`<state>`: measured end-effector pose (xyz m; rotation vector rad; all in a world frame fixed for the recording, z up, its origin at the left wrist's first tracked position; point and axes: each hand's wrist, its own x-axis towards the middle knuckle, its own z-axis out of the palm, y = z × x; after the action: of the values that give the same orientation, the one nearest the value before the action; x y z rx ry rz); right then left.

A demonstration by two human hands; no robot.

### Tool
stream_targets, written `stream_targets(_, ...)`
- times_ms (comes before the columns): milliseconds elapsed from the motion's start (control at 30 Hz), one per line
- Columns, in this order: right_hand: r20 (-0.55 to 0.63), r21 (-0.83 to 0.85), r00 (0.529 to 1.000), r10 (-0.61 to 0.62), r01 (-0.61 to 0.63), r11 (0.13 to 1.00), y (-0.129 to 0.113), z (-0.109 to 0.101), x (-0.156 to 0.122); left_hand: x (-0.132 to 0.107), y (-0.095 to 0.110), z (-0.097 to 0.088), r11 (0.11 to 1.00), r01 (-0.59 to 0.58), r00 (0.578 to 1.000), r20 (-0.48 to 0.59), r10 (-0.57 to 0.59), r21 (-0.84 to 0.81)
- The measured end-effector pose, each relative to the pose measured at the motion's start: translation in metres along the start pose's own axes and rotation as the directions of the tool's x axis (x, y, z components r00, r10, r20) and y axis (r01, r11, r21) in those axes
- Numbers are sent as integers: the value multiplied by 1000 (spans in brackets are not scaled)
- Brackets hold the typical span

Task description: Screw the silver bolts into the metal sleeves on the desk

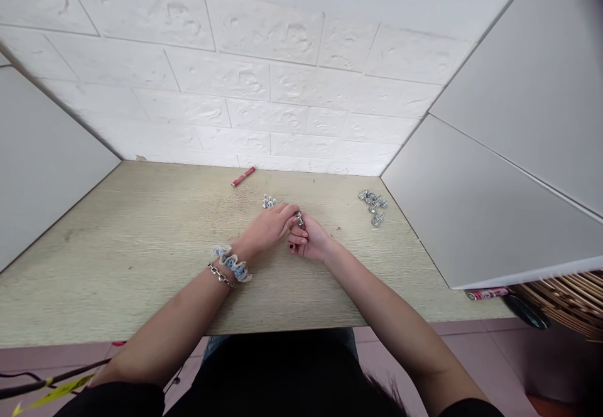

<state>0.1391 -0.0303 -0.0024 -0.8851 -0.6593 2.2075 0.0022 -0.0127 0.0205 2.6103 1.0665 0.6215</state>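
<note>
A small metal fastener (299,218), shiny and silver, sits pinched between both hands above the middle of the wooden desk (141,260). It is too small to tell whether it is a bolt, a nut or the two joined.

As for progress, only a rough judgement is possible. One piece is in hand. A small cluster of metal pieces (268,202) lies just beyond the left hand's knuckles. A larger pile of metal pieces (374,206) lies well off to the right of the right hand, near the side panel. Which group is finished and which is waiting cannot be told from here.

The left hand (271,228) is curled, its fingertips closed on the top of the fastener. The right hand (311,241) is curled below it, fingers folded in and gripping the lower part. The two hands touch each other around the piece, and neither is open.

The left wrist carries a blue-and-white scrunchie (232,262) and a chain bracelet (220,275). Farther out, a red pen (243,176) lies beyond the left hand by the white brick wall (282,78). A wicker basket (570,301) stands off the desk, low to the right.
</note>
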Motion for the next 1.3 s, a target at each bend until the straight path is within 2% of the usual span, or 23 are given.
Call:
stream_targets(200,-114,8,991,-70,72,997,0,0,2,0,0,0,999,22,1000,-2,-22,-27)
stream_targets(567,-175,32,979,-101,108,994,-2,3,3,1,-4,0,999,37,999,-32,-38,-15)
stream_targets(967,-121,131,975,-185,200,971,0,2,3,2,-3,-3,996,85,994,-61,-85,-4)
stream_targets(1300,-171,275,955,-241,281,919,-3,0,1,2,-5,-1,997,78,995,-65,-78,-12)
